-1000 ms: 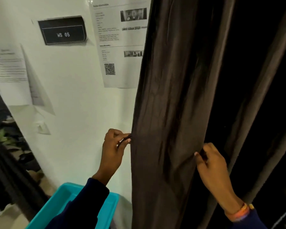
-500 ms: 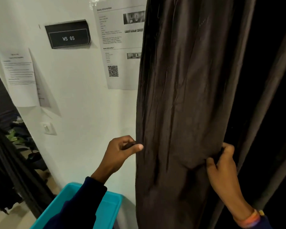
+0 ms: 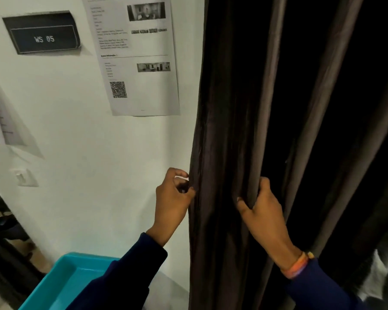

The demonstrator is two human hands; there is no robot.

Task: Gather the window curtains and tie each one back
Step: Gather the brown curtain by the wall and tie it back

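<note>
A blue bin (image 3: pixel 61 285) is sitting low on the left, under the white wall (image 3: pixel 87 153). The left hand (image 3: pixel 173 198) is pinching the curtain (image 3: pixel 224 130) at its left edge. The dark brown curtain is hanging by the wall in long folds. The right hand (image 3: pixel 261 211) is gripping a fold. The folds are now bunching closer together than half a second ago
</note>
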